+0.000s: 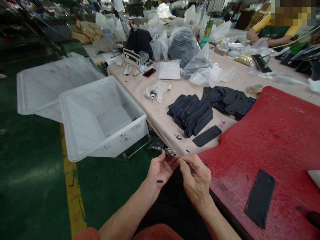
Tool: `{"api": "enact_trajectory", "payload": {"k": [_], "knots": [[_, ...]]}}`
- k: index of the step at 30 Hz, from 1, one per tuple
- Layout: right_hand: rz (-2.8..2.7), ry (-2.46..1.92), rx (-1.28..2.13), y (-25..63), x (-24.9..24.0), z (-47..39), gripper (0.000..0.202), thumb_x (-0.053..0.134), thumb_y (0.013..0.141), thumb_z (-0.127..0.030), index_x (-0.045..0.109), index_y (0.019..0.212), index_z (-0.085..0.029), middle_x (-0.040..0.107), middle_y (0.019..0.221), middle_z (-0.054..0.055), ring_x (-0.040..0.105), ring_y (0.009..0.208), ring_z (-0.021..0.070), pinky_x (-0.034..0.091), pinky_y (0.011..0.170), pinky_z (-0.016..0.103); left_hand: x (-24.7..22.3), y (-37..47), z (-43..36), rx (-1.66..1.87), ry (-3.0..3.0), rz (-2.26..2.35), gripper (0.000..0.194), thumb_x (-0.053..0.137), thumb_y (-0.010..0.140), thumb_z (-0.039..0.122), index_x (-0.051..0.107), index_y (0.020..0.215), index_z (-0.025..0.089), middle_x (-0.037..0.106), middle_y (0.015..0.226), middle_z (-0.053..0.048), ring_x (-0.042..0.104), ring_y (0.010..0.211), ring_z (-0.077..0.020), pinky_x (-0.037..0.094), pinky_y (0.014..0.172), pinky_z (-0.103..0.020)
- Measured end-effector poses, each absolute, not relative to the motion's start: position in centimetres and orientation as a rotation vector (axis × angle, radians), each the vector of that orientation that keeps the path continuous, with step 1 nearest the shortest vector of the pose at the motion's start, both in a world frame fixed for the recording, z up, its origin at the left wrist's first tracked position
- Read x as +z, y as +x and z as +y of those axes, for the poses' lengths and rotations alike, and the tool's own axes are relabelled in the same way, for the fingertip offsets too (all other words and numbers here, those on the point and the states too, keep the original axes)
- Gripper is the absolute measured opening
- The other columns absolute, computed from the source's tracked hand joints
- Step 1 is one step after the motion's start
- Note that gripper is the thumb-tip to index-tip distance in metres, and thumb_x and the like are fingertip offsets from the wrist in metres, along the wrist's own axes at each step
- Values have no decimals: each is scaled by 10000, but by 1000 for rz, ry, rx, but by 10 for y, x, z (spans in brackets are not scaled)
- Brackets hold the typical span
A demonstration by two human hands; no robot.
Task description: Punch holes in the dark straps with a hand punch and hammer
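My left hand (161, 168) is closed around a shiny metal tool (168, 151), its dark far end pointing left; its exact kind cannot be made out. A small dark strip (159, 181) lies on my left wrist. My right hand (197, 175) pinches a thin metal pick-like rod (190, 162), its tip at the near end of the metal tool. Beyond the hands, a dark flat piece (207, 136) lies on the pale tabletop beside a stack of similar dark pieces (191, 115). Another dark piece (260, 198) rests on the red mat to the right.
Two white plastic bins (103, 150) stand left of the pale table (160, 116). The red mat (282, 140) covers its right part. A second dark pile (228, 100), a phone (149, 72) and plastic bags (183, 46) lie farther back. Another person's arms (255, 33) show at top right.
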State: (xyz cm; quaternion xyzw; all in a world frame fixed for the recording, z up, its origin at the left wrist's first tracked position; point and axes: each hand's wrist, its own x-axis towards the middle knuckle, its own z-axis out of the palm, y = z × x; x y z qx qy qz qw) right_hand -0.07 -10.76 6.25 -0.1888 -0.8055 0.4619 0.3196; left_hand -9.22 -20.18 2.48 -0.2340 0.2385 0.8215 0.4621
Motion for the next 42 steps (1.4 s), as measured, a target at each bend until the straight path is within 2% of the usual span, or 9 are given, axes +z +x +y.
{"api": "enact_trajectory", "payload": {"k": [6,11,22,27,34,37,39,42], "knots": [[-2183,-403,1118,-3,63,-107,122,556,887,-157,647,835,-218,656,773,7,594,721,157,428,709,309,27,-91,-203,1998,-589,555,163,563,920,212,697,911,120,754,819,-85,723,708,-177,579,764,-321],[-2255,-420,1026,-5,64,-107,125,548,886,-168,623,797,-216,633,728,5,571,693,162,406,701,318,31,-90,-202,2000,-633,578,198,538,938,232,703,940,122,748,771,-82,716,653,-170,573,679,-287],[-2217,-479,1248,-10,62,-100,153,543,863,-173,652,759,-203,657,728,2,587,699,151,396,714,297,31,-90,-196,1964,-784,624,296,443,981,219,687,887,81,730,733,-72,679,575,-121,570,630,-234],[-2167,-471,1186,-5,68,-99,169,534,865,-168,643,736,-186,623,689,6,558,676,146,378,711,300,36,-89,-194,1948,-800,668,291,438,979,198,683,876,80,717,717,-68,651,529,-92,555,561,-185],[-1705,-662,1609,16,80,-92,145,548,908,-264,582,782,-202,533,677,-41,488,605,108,389,604,243,39,-89,-196,2004,-773,804,270,457,981,224,681,897,97,737,780,-65,570,422,-55,611,737,-328],[-1692,-486,1799,23,82,-103,154,523,930,-268,579,804,-200,578,764,-16,544,709,126,433,692,260,36,-90,-196,2022,-765,797,285,448,978,209,684,864,96,735,763,-75,561,421,-60,597,673,-280],[-1715,-366,1809,24,81,-115,132,518,932,-237,604,839,-200,627,847,8,589,813,145,450,784,284,32,-91,-195,2036,-761,800,280,462,969,208,684,841,97,729,738,-76,592,459,-79,587,650,-262],[-1810,-304,1750,25,76,-131,141,506,933,-197,635,877,-207,661,892,19,610,902,161,435,860,306,29,-90,-196,2068,-706,849,222,517,947,222,691,857,116,734,747,-59,615,492,-88,599,728,-305]]}}
